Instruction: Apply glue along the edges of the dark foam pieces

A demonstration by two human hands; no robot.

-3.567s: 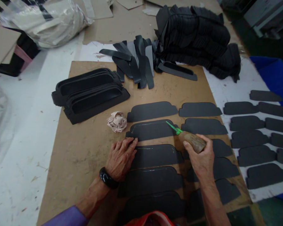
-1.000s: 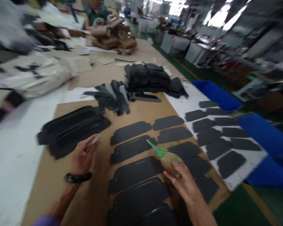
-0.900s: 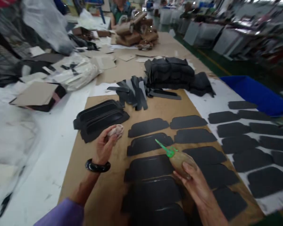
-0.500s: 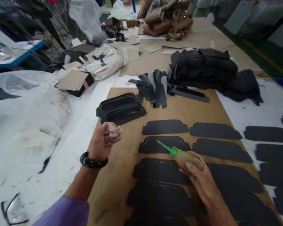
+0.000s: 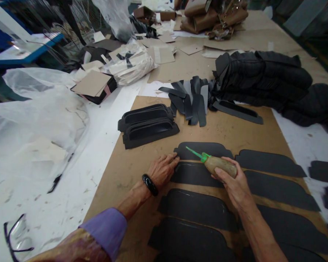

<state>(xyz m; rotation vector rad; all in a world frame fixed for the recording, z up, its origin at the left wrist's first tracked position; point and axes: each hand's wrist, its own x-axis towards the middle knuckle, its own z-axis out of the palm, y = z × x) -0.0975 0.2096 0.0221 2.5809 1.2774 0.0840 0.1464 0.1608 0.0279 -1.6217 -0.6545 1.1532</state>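
My left hand lies palm down on the brown board, its fingers stretched out to the left end of the farthest black cut piece in the near column. What is under its palm is hidden; the crumpled cloth is out of sight. In my right hand is a tan squeeze bottle with a green nozzle. The nozzle points left, and its tip is over that same piece. Closer to me, another black piece shows a thin shiny line along its upper edge.
More black pieces lie in rows to the right. Beyond are stacked black frame-like parts, loose dark strips and a long black stack. Clear plastic sheeting and glasses are at left; brown bags stand at the back.
My left hand has come down and right to the board, its fingers stretching out; the crumpled cloth no longer shows. The nozzle has gone to the farther piece. The view has shifted.
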